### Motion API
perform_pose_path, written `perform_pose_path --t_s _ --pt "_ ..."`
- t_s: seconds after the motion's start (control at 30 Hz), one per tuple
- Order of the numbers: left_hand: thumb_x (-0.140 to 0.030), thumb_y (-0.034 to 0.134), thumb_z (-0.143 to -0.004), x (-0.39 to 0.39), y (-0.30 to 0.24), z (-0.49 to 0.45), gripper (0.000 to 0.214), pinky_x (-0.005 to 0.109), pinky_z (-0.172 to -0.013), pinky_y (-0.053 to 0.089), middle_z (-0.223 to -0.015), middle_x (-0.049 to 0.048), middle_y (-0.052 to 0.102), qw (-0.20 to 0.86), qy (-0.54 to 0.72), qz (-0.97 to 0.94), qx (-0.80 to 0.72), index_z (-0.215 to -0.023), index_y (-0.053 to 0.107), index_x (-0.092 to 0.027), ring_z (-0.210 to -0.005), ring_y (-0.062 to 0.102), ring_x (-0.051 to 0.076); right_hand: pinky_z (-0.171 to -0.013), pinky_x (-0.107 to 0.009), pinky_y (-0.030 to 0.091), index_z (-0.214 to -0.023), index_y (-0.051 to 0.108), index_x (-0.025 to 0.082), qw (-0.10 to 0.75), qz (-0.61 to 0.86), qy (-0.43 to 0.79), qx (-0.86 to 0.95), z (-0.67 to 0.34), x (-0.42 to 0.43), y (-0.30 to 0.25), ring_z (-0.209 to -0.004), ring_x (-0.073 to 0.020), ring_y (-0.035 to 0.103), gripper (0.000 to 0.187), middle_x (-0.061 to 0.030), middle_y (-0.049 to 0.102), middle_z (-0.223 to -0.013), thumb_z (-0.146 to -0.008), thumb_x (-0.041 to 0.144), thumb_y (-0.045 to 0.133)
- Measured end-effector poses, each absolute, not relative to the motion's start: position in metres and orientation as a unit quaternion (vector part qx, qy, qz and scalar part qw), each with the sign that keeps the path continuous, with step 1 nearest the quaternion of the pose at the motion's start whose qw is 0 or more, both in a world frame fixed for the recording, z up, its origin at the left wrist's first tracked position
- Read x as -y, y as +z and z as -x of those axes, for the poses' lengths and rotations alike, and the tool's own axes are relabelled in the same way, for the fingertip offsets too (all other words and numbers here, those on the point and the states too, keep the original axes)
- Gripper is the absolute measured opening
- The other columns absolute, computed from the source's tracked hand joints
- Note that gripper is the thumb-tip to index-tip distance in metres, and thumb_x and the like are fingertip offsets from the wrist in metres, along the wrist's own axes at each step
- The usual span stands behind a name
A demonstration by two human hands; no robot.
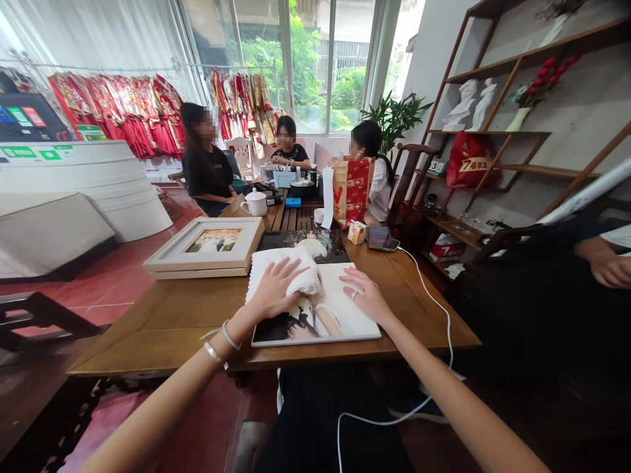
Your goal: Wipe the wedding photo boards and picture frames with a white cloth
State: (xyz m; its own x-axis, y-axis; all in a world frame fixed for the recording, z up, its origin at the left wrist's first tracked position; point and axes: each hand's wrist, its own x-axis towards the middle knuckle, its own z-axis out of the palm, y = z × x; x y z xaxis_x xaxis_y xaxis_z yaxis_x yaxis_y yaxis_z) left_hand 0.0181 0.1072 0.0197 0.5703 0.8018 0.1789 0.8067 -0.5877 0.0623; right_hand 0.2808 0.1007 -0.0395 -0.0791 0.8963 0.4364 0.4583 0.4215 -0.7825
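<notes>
My left hand (277,286) is on a white cloth (306,279), with a bunched part of the cloth between its thumb and fingers. The cloth has a zigzag edge and covers the upper left of a flat photo panel (352,318) near the table's front edge. My right hand (367,295) rests flat on the panel's right side, fingers spread and a ring on one finger. The panel's picture shows a figure in white against light and dark areas. Just beyond lies a second dark photo panel (338,244), partly hidden by the cloth.
Stacked picture frames (154,264) lie left on the wooden table (162,328). A white lidded mug (255,202), a red paper bag (353,190), a small carton (356,232) and a phone (382,239) with a white cable (434,295) stand or lie beyond. Three people sit across; another person's hand (611,268) shows at right.
</notes>
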Motion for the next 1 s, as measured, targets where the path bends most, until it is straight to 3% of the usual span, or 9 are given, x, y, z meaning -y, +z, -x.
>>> perform_pose_path --t_s 0.4,0.7,0.83,1.0 --pt "-0.045 0.056 -0.078 -0.005 0.018 -0.062 0.077 0.062 -0.109 0.008 -0.156 0.0041 0.016 -0.019 -0.082 0.909 0.409 -0.146 0.023 -0.033 -0.142 0.007 0.036 -0.108 -0.049 0.034 -0.092 0.074 0.023 0.492 0.481 0.248 0.682 -0.281 -0.102 -0.041 -0.123 -0.0267 0.05 0.023 -0.0103 0.062 -0.123 -0.076 0.022 0.057" --pt "-0.056 0.059 -0.075 0.014 0.004 -0.155 0.088 0.073 -0.103 0.004 -0.151 0.0217 0.021 0.085 -0.115 0.842 0.521 -0.146 0.028 -0.015 -0.137 0.007 0.049 -0.108 -0.045 0.036 -0.091 0.074 0.025 0.498 0.427 0.307 0.689 -0.299 -0.117 -0.048 -0.122 -0.0255 0.053 0.024 -0.0067 0.066 -0.12 -0.073 0.025 0.058" --pt "-0.054 0.058 -0.075 0.025 0.001 -0.142 0.087 0.072 -0.104 0.007 -0.153 0.0214 0.017 0.093 -0.097 0.862 0.49 -0.146 0.026 -0.015 -0.138 0.004 0.048 -0.108 -0.046 0.035 -0.093 0.074 0.024 0.497 0.448 0.285 0.687 -0.293 -0.11 -0.044 -0.123 -0.025 0.052 0.026 -0.0078 0.065 -0.121 -0.075 0.025 0.056" --pt "-0.051 0.054 -0.078 0.03 0.004 -0.104 0.082 0.071 -0.104 0.012 -0.156 0.0118 0.012 0.046 -0.089 0.876 0.471 -0.148 0.019 -0.028 -0.139 0.0 0.044 -0.109 -0.046 0.033 -0.094 0.074 0.022 0.488 0.477 0.25 0.687 -0.284 -0.102 -0.04 -0.124 -0.0241 0.05 0.028 -0.0093 0.063 -0.123 -0.077 0.02 0.052"
